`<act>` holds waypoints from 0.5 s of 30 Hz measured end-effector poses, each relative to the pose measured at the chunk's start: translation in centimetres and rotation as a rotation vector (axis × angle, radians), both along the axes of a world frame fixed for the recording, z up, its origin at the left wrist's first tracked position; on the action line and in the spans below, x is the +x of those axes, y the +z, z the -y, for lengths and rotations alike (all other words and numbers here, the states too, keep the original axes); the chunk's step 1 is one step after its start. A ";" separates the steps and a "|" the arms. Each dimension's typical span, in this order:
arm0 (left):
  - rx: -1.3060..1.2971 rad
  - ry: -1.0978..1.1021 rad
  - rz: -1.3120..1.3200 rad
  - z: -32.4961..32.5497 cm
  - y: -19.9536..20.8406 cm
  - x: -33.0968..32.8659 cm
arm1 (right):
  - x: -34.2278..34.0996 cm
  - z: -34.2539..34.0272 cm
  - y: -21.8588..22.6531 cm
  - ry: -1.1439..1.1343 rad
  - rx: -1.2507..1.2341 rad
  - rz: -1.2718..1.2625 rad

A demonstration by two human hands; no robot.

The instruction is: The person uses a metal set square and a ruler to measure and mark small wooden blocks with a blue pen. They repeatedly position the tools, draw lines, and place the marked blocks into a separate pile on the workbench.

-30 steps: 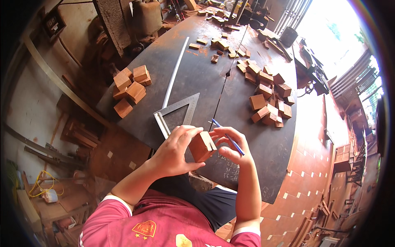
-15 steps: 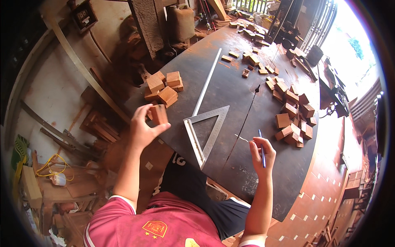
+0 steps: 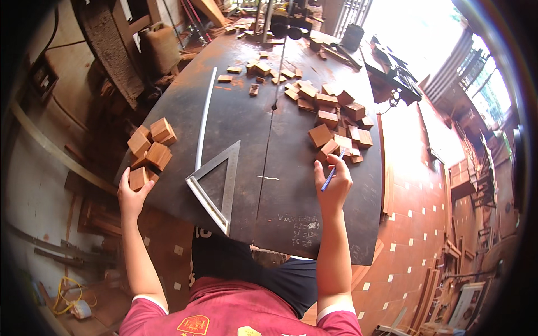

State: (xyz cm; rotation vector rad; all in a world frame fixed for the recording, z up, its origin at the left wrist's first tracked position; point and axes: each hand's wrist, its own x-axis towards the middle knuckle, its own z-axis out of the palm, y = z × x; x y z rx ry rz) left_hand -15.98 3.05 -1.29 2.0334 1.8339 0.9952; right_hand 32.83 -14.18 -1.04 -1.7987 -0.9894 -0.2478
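Note:
My left hand (image 3: 131,199) grips a reddish-brown wooden block (image 3: 138,179) between thumb and fingers, at the table's left edge. That block sits against a small pile of similar wooden blocks (image 3: 159,155). In my right hand (image 3: 336,187) is a blue pen (image 3: 328,180), slanting up between the fingers. The thumb and fingertips are just below the nearest blocks of a larger pile (image 3: 320,136) on the right; whether they touch one is unclear. Between my hands lies a metal triangular set square (image 3: 228,187), with a long straight metal rule (image 3: 207,117) stretching away from it.
The dark tabletop (image 3: 174,193) has a long seam and chalk marks near its front. Smaller wooden pieces (image 3: 260,68) lie scattered farther back. A plastic jerrycan (image 3: 161,46) stands beyond the far left edge. Tiled floor (image 3: 412,246) runs along the right side.
My left hand has brought its block down against the left pile. My right hand has moved forward to the larger pile, still with the pen. The whole view has turned to the right.

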 end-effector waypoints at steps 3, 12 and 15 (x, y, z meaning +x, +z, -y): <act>0.002 -0.088 0.138 -0.2 -0.8 -0.3 | 1.6 0.3 -1.0 -0.103 -0.046 0.094; 0.031 -0.082 0.121 0.3 -2.5 -0.9 | 2.1 -1.7 -1.5 -0.306 -0.205 0.186; 0.047 0.004 0.075 0.5 -2.8 -0.7 | 2.4 -1.9 -1.7 -0.266 -0.179 0.115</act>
